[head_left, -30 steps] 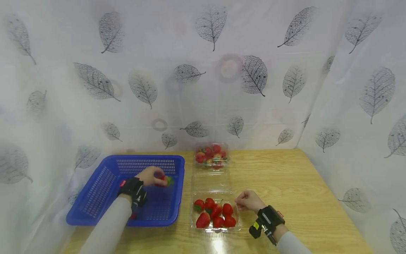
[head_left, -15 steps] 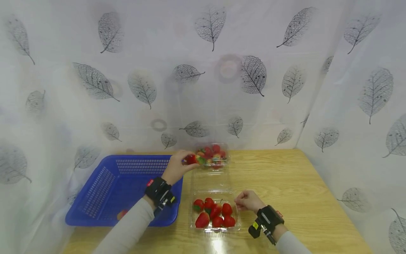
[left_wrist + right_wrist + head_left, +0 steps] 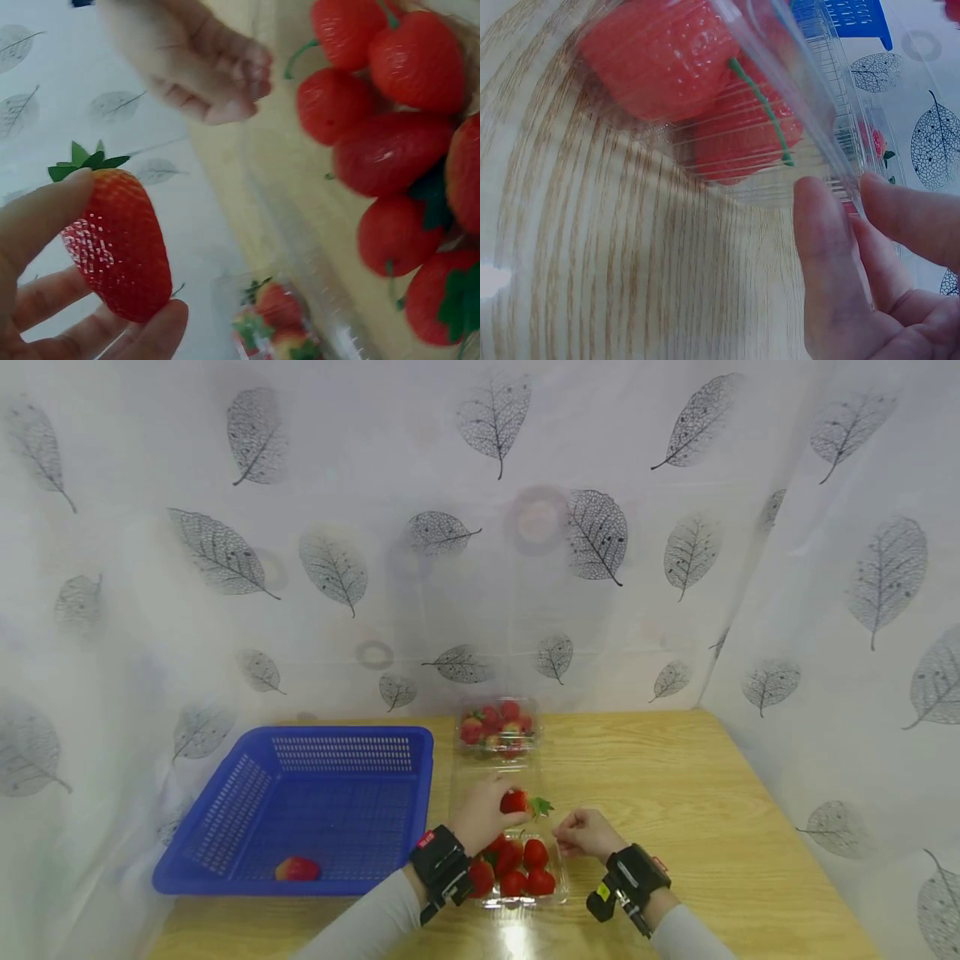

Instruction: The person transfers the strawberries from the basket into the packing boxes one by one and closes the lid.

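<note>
My left hand [image 3: 480,818] pinches a strawberry with green leaves [image 3: 513,802] between thumb and fingers, above the near clear plastic box [image 3: 561,881]. In the left wrist view this strawberry [image 3: 120,240] is tilted, its leaves up by the thumb. Several red strawberries [image 3: 510,858] lie in the box, partly hidden by my left hand and wrist. At the box's right side, my right hand [image 3: 591,835] pinches the rim; the right wrist view shows thumb and finger on either side of the clear plastic edge [image 3: 817,97].
A blue perforated basket [image 3: 420,802] stands at the left, with one red and yellowish fruit [image 3: 297,869] inside. Behind the box lies its transparent lid [image 3: 498,768]. Farther back, a second clear box of strawberries [image 3: 498,727] stands by the leaf-patterned curtain [image 3: 480,610].
My left hand has carried the strawberry out of the blue basket, rightward past the far box and then nearer, over the near box. The right hand stays at the rim.
</note>
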Available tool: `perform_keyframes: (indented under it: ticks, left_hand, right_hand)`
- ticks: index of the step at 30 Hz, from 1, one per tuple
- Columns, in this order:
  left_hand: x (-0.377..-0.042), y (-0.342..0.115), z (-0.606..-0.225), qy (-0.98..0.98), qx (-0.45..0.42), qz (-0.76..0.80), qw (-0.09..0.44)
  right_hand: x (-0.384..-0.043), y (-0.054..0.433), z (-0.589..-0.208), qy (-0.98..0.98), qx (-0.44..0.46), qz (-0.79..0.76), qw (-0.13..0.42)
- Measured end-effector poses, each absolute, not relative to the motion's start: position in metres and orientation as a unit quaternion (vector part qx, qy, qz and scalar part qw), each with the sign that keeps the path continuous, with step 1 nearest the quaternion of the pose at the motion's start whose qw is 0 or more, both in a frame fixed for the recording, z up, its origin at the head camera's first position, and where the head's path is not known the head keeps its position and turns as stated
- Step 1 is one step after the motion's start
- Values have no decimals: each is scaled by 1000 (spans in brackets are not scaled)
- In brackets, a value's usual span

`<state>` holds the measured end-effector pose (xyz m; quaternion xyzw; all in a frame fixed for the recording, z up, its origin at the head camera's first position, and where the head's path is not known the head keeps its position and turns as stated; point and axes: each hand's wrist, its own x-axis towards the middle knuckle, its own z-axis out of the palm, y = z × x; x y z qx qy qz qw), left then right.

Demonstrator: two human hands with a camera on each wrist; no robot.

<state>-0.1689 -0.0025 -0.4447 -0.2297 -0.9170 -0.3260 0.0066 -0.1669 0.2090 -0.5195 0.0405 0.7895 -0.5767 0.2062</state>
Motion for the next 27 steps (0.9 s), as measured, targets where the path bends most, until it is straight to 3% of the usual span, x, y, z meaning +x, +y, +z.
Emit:
perform_keyframes:
  ticks: [7,12,21,27]
  left_hand:
    - [-164,11,-487,-933,-200,-299,-16]
    - [-162,14,-508,-947,-195,-256,1]
    - [-159,21,-511,-962,-177,-205,19]
    - [-156,19,-519,-960,-204,-182,60]
  right_hand:
    - [-167,209,-520,794,46,-571,205]
    - [-167,209,-521,795,45,-570,205]
    - [-167,209,-522,787,26,-581,205]
    - [-165,208,-520,780,17,-589,208]
